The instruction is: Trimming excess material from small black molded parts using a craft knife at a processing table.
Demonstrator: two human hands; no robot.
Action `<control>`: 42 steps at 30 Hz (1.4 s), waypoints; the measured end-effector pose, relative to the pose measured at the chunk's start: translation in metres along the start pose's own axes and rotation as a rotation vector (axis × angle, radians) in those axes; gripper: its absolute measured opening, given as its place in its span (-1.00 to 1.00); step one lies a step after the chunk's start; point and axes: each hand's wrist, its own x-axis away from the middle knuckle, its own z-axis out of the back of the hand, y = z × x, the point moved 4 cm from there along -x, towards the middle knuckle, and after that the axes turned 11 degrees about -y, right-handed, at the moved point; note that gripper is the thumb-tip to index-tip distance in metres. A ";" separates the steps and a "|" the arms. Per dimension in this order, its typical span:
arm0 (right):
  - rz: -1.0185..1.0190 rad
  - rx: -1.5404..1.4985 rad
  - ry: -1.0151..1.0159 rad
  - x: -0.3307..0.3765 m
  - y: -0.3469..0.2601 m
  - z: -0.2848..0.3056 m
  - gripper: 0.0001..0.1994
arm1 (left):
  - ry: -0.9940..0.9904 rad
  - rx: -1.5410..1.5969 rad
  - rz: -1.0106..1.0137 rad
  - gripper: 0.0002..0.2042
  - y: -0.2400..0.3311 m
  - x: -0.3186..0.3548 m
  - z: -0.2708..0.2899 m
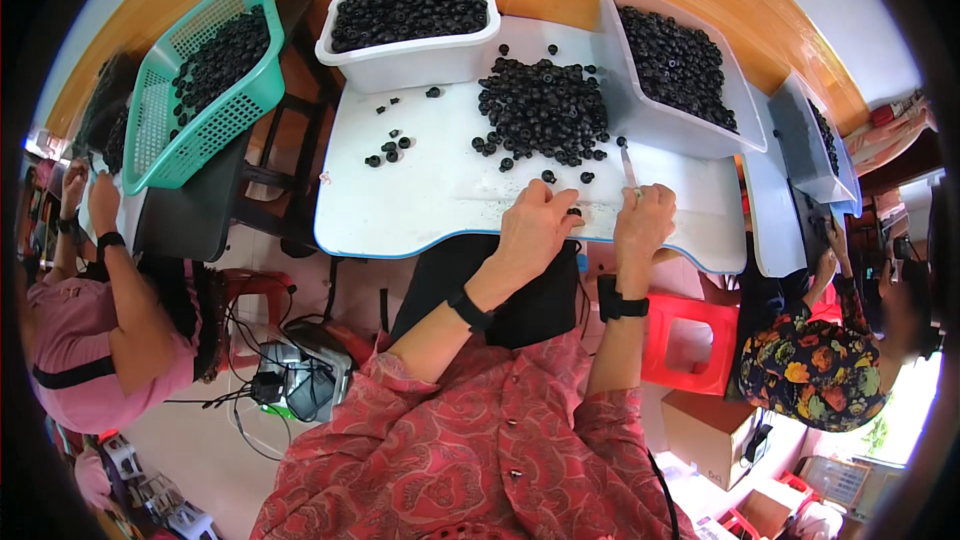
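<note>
At the front edge of the white table [400, 210], my left hand [530, 230] pinches a small black round part [573, 211] between thumb and fingers. My right hand [645, 220], just beside it, is closed around a small knife [628, 166] whose narrow blade points away from me. The blade's tip is close to one of the loose black parts. Beyond both hands lies a heap of black round parts [545, 110], with several strays around it. My fingers cover most of the knife's handle.
Behind the heap stand a white tub [410, 58] and a clear plastic bin [665, 110], both full of black parts. A green basket [200, 130] is at the left. People sit on both sides, their hands working. A red stool [690, 345] stands below the table's right side.
</note>
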 end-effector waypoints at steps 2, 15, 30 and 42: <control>0.029 -0.022 0.008 0.002 0.000 0.000 -0.77 | -0.067 -0.121 -0.030 -0.71 0.000 -0.002 -0.013; 0.077 -0.247 0.052 0.018 -0.007 0.015 -0.82 | -0.101 -0.130 -0.144 -0.69 0.014 -0.011 -0.033; -0.428 -1.323 -0.370 0.078 -0.013 0.010 -0.75 | -0.328 0.977 0.392 -0.85 -0.018 0.018 -0.019; -0.193 -1.662 -0.545 0.100 -0.058 0.025 -0.87 | -0.197 1.363 0.312 -0.74 -0.017 0.045 0.014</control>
